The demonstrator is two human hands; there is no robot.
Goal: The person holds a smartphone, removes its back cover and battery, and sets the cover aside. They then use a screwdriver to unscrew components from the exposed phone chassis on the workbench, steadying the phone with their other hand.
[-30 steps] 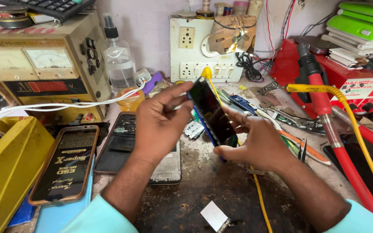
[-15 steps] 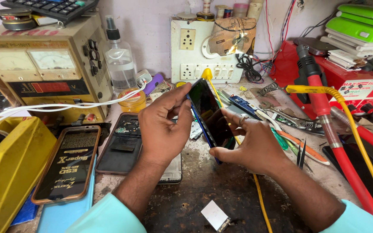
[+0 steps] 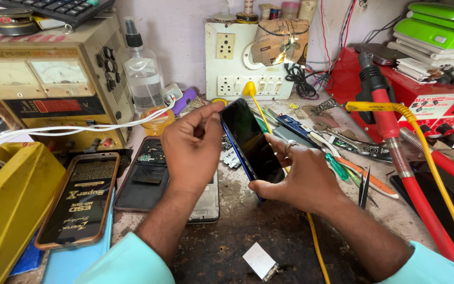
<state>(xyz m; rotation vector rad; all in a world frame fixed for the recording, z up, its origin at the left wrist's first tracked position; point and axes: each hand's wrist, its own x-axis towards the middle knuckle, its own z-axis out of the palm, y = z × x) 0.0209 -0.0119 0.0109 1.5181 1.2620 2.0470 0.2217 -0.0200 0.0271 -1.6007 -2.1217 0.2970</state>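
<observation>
A dark smartphone (image 3: 250, 142) with a black screen and blue edge is held tilted above the worn workbench (image 3: 248, 231). My right hand (image 3: 303, 176) grips its lower end from the right, with a ring on one finger. My left hand (image 3: 193, 144) is at the phone's upper left, fingertips touching its top edge. Under my left forearm lies an opened phone body (image 3: 151, 179) showing its inner parts.
A phone with an orange rim (image 3: 80, 200) lies at left beside a yellow box (image 3: 11, 210). A beige power supply (image 3: 48, 87), spray bottle (image 3: 142, 73) and socket board (image 3: 237, 63) stand behind. Red hot-air handle (image 3: 395, 142), tweezers (image 3: 364, 186), screwdrivers and a yellow cable (image 3: 437, 173) crowd the right.
My left hand has slid up to the phone's top edge, and the phone has tilted slightly more upright. My right hand keeps its grip on the lower end.
</observation>
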